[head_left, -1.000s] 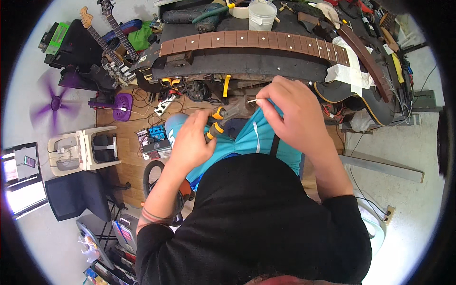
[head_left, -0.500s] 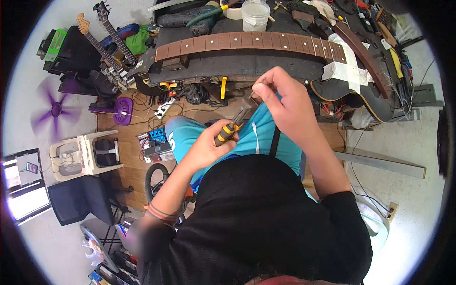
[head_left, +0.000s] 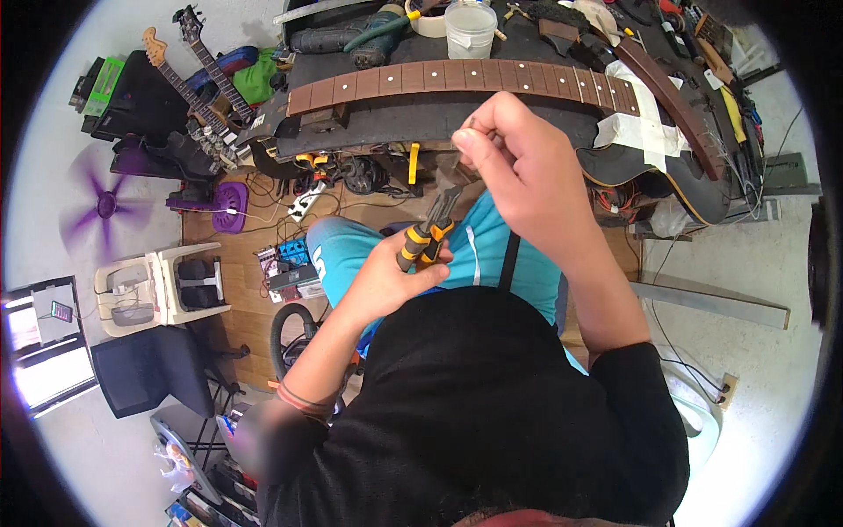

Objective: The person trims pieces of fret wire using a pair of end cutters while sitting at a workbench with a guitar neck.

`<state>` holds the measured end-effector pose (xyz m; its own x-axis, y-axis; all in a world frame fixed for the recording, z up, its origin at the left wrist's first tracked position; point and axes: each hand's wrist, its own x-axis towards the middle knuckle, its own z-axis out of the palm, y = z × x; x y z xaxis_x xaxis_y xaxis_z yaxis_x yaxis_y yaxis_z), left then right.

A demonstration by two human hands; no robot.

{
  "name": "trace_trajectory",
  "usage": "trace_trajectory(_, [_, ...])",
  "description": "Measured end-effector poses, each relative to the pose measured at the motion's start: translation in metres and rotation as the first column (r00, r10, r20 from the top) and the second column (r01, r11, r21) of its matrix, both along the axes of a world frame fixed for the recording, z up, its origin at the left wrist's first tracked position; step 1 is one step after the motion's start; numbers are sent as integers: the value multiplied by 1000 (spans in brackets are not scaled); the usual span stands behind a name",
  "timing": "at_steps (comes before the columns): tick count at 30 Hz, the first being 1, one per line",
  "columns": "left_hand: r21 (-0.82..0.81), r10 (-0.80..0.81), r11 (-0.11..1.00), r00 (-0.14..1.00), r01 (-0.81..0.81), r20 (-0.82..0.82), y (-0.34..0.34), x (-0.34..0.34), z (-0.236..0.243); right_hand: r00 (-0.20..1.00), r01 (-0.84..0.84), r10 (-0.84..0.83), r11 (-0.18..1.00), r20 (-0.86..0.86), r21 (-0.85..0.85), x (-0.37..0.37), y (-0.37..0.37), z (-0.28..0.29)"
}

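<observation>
My left hand point(head_left: 395, 274) is closed round the yellow and black handles of a pair of pliers point(head_left: 430, 239), whose metal jaws point up toward the bench. My right hand point(head_left: 518, 158) is raised just in front of the fretboard, thumb and forefinger pinched together. Something small and thin seems to be between those fingertips, too small to name. Beyond it a guitar neck with a brown fretboard point(head_left: 421, 77) and pale dot inlays lies across the bench, its left part resting on a dark block point(head_left: 323, 119).
The dark guitar body point(head_left: 628, 167) has white tape point(head_left: 645, 132) across it at the right. Behind the neck stand a clear plastic tub point(head_left: 471, 35) and a corded power tool point(head_left: 373, 39). Cables and a power strip point(head_left: 306, 202) lie below the bench; a purple fan point(head_left: 105, 205) is far left.
My right hand has lifted up and slightly left, away from the pliers toward the fretboard. My left hand and the pliers have shifted only a little, the handles now spread a bit wider.
</observation>
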<state>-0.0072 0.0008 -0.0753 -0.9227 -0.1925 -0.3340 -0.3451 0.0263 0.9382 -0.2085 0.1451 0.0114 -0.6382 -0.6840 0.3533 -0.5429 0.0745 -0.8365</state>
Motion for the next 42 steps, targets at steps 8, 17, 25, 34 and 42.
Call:
trace_trajectory(8, [167,22,986,999,-26,24,9,1,-6,996,-62,64,998,-64,23,-3,-14,9])
trace_trajectory(17, [152,175,975,982,-164,-64,11,-2,-29,987,-96,92,995,-131,-22,-6,-32,1])
trace_trajectory(25, [-22,189,982,979,-188,82,-3,-8,-42,987,-88,75,992,-141,-93,-15,-45,-24])
trace_trajectory(34, [-606,130,761,970,-231,-206,-43,-13,-12,863,17,115,967,492,-254,-24,28,-30])
trace_trajectory(42, [-952,-180,159,940,-262,-289,-69,-85,22,770,27,102,981,630,-192,-17,70,-55])
